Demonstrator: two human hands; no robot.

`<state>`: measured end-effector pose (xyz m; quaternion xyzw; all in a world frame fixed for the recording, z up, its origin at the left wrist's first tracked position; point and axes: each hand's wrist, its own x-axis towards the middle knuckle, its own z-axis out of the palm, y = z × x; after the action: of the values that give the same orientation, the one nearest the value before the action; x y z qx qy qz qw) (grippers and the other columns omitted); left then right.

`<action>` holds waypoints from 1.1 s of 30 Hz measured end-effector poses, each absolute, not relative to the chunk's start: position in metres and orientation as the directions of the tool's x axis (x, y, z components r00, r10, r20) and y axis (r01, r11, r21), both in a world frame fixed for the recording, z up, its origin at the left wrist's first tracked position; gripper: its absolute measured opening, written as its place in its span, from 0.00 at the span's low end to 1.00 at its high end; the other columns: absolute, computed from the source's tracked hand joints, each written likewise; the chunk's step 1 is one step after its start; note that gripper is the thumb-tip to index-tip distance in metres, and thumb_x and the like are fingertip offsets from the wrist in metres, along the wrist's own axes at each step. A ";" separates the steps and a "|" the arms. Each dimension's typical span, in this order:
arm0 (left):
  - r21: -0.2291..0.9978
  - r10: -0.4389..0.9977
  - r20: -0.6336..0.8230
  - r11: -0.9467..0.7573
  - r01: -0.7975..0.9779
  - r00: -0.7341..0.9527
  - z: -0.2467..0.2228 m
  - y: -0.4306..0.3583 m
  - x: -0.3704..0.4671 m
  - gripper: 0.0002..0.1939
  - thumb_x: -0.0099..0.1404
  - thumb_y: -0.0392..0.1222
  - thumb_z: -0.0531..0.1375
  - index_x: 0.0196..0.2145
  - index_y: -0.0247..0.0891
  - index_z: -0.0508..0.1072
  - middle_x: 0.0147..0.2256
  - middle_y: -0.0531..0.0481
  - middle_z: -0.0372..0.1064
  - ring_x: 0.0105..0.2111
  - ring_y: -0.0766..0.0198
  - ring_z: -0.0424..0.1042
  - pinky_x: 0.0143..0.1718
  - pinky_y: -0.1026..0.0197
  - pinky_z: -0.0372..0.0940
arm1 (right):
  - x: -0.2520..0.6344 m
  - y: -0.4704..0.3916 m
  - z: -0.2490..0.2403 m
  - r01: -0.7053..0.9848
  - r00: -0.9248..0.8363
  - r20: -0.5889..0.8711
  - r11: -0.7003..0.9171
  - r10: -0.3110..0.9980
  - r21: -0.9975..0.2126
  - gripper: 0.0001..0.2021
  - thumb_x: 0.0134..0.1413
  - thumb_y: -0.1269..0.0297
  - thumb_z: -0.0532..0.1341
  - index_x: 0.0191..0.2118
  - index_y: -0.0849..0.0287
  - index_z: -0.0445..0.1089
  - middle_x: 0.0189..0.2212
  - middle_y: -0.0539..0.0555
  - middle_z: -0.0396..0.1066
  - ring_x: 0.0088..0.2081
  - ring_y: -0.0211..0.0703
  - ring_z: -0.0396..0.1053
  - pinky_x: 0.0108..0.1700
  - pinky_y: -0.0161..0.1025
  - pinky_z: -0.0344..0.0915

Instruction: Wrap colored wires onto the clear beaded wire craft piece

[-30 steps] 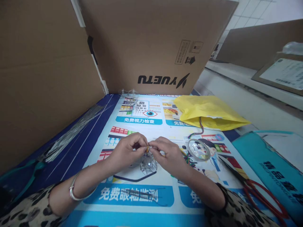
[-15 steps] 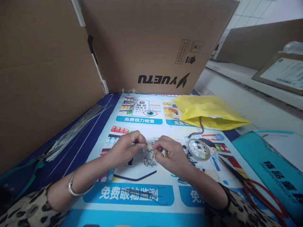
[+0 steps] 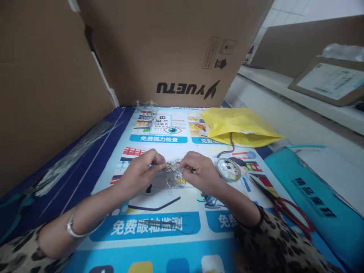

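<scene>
My left hand (image 3: 143,168) and right hand (image 3: 199,172) face each other over the printed blue-and-white sheet (image 3: 196,148) that covers much of the desk (image 3: 85,182). Each grip is pinched, thumb against forefinger, on a thin yellow strand (image 3: 171,165); just where its ends lie inside my fingers I can't tell.

The strand's long axis runs side to side, nearly level, across the small gap between my two grips. The airy tangle of thin silver wire (image 3: 178,178) lies at that gap and reaches down toward me, below the line of the strand. Its bulk sits closer to my right grip than to my left, partly behind those fingertips. How the strand and the wire loops cross is too fine for me to make out.

Just beyond my right hand, on its outer side, is the round clear dish of shiny small pieces (image 3: 228,169), and closer to me than that lie loose multicoloured threads (image 3: 209,200), beside my right forearm. The red-handled scissors (image 3: 292,218) rest farther right, blades angled away from me. A few thin dark wires (image 3: 165,224) lie flat on the sheet, nearer my body than both hands, and the long silver wire bundle (image 3: 76,159) lies well off to my left.
</scene>
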<state>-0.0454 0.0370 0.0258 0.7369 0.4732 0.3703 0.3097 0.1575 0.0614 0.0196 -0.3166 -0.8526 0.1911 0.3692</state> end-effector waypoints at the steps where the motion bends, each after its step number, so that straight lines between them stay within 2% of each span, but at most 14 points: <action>1: 0.800 0.926 0.261 -0.365 0.476 0.271 0.026 0.036 -0.045 0.07 0.63 0.37 0.54 0.27 0.39 0.62 0.31 0.52 0.69 0.33 0.64 0.68 0.35 0.60 0.61 | 0.158 0.062 0.020 0.404 -0.533 0.516 0.738 0.670 -0.541 0.07 0.42 0.78 0.54 0.23 0.60 0.66 0.22 0.50 0.65 0.28 0.37 0.62 0.32 0.34 0.58; 5: 0.787 0.924 0.277 -0.376 0.489 0.264 0.024 0.036 -0.045 0.06 0.63 0.38 0.54 0.28 0.40 0.63 0.32 0.52 0.70 0.35 0.62 0.69 0.36 0.59 0.61 | 0.158 0.065 0.019 0.468 -0.552 0.501 0.744 0.667 -0.476 0.06 0.45 0.75 0.54 0.25 0.60 0.66 0.24 0.51 0.66 0.30 0.38 0.63 0.34 0.35 0.59; 11: 0.818 0.966 0.188 -0.253 0.516 0.177 0.029 0.040 -0.046 0.06 0.62 0.43 0.56 0.28 0.40 0.67 0.31 0.51 0.71 0.35 0.61 0.70 0.36 0.58 0.62 | 0.160 0.067 0.026 0.589 -0.605 0.260 0.643 0.753 -0.489 0.07 0.53 0.73 0.55 0.30 0.61 0.69 0.29 0.51 0.69 0.31 0.36 0.64 0.34 0.32 0.58; 15: 0.855 0.979 0.147 -0.196 0.480 0.138 0.030 0.043 -0.048 0.06 0.61 0.44 0.57 0.29 0.40 0.68 0.32 0.51 0.72 0.34 0.60 0.71 0.36 0.58 0.63 | 0.169 0.067 0.043 0.618 -0.625 0.212 0.642 0.752 -0.454 0.08 0.56 0.70 0.55 0.30 0.61 0.71 0.30 0.52 0.71 0.34 0.37 0.66 0.36 0.33 0.58; 22: 0.912 0.977 0.148 -0.194 0.362 0.151 0.023 0.046 -0.050 0.08 0.60 0.46 0.59 0.29 0.41 0.68 0.32 0.50 0.72 0.35 0.59 0.71 0.36 0.57 0.64 | 0.203 0.055 0.060 0.728 -0.653 0.011 0.632 0.757 -0.265 0.10 0.54 0.72 0.53 0.30 0.59 0.71 0.30 0.53 0.72 0.32 0.40 0.66 0.32 0.35 0.56; 29: 0.915 0.973 0.160 -0.210 0.344 0.167 0.020 0.046 -0.046 0.07 0.59 0.45 0.60 0.28 0.41 0.67 0.29 0.50 0.72 0.31 0.59 0.70 0.30 0.60 0.65 | 0.241 0.040 0.037 0.725 -0.642 -0.002 0.606 0.767 -0.327 0.09 0.52 0.75 0.54 0.32 0.60 0.71 0.31 0.53 0.73 0.33 0.39 0.67 0.33 0.36 0.59; 33: 0.927 0.974 0.150 -0.198 0.319 0.170 0.015 0.045 -0.047 0.06 0.59 0.44 0.60 0.28 0.41 0.67 0.28 0.51 0.72 0.31 0.60 0.71 0.30 0.60 0.65 | 0.249 0.033 0.026 0.694 -0.665 0.007 0.622 0.747 -0.362 0.10 0.51 0.77 0.54 0.31 0.60 0.71 0.30 0.53 0.72 0.33 0.39 0.67 0.35 0.35 0.60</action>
<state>-0.0470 0.0453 0.0151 0.6544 0.4940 0.4133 0.3960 0.2491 0.0328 0.0258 -0.4016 -0.8971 0.1667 0.0785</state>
